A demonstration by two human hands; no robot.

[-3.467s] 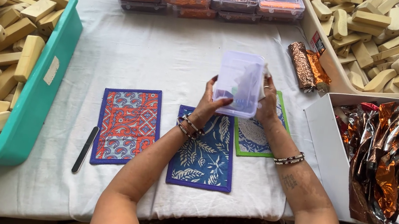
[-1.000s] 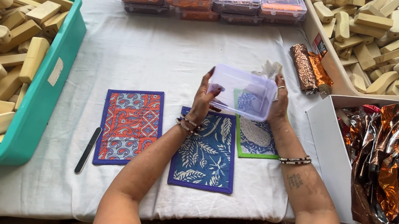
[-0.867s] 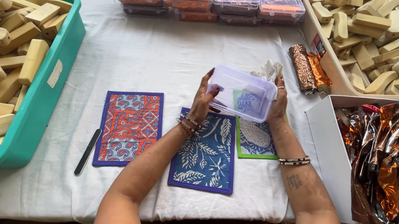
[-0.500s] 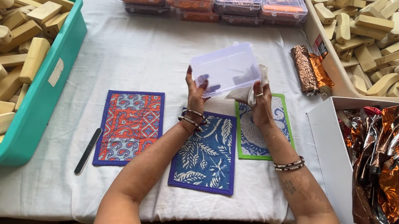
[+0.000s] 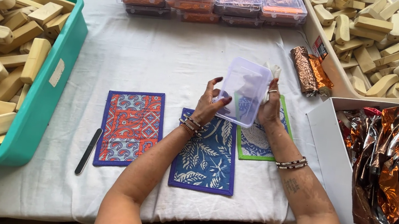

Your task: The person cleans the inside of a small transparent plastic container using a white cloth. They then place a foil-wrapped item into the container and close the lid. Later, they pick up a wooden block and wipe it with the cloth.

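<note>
While both hands clamp it, left hand (image 5: 209, 99) and right hand (image 5: 269, 104), the clear rectangular plastic box (image 5: 243, 91) looks light, thin-walled, slippery; grip opposite short sides.

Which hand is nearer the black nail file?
Left. The left hand is at the clear box's left side, closer to the nail file at lower left; the right hand is on the box's far side.

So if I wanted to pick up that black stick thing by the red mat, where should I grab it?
Grab the file around its middle, pinching its two long edges from above. It lies flat on the cloth, thin and narrow, with a free gap between the green bin and the red mat, so fingers probably fit on both sides.
</note>
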